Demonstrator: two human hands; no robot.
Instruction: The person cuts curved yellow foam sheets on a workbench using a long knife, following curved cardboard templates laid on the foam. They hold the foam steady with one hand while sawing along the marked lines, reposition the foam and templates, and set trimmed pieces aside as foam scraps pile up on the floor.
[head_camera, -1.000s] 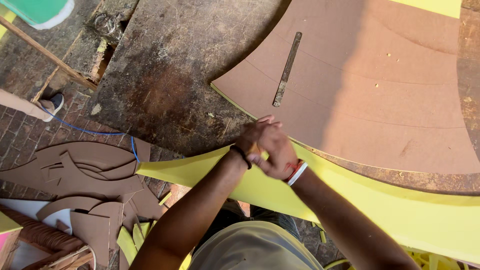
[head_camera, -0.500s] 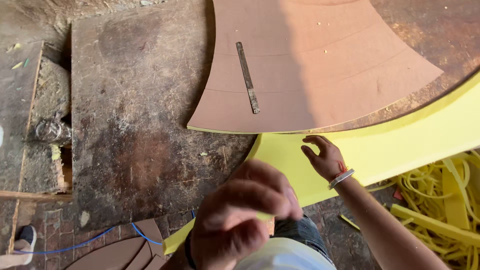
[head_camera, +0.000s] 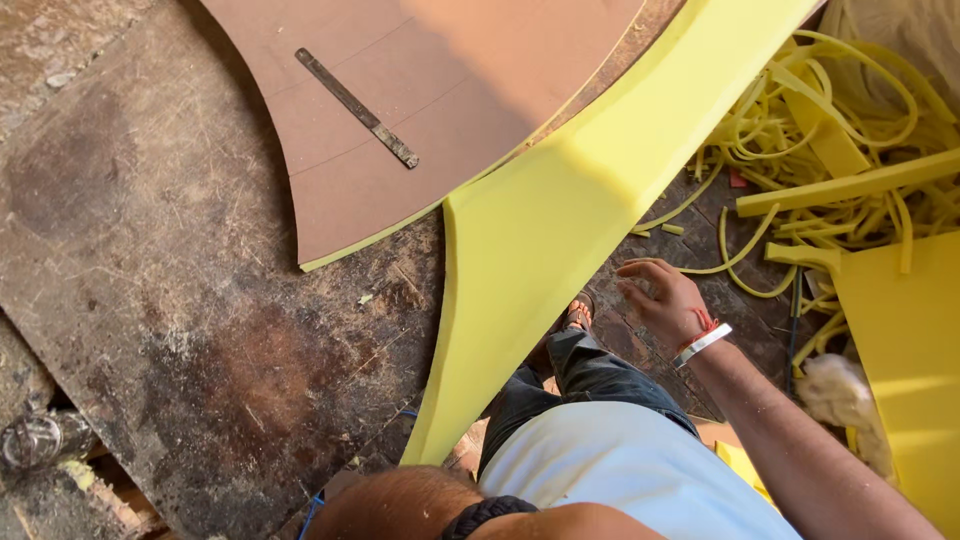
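Note:
A long curved strip of yellow foam runs from the top right down over the edge of the dark worn worktable. My right hand hovers just right of the strip, off the foam, with its fingers loosely curled and nothing in them. It wears a white wristband with a red thread. My left forearm with a black wristband crosses the bottom edge. Only a sliver of my left hand shows, its fingers hidden. A curved brown board lies on yellow foam at the top, and a flat metal strip rests on it.
A tangle of thin yellow foam offcuts lies on the floor at the upper right. A flat yellow foam sheet and a whitish wad sit at the right. My sandalled foot stands on the brick floor beside the table.
The view has swung to the right. My right hand has come off the foam's edge and now hangs beside it. My left hand has dropped from the foreground to the bottom edge.

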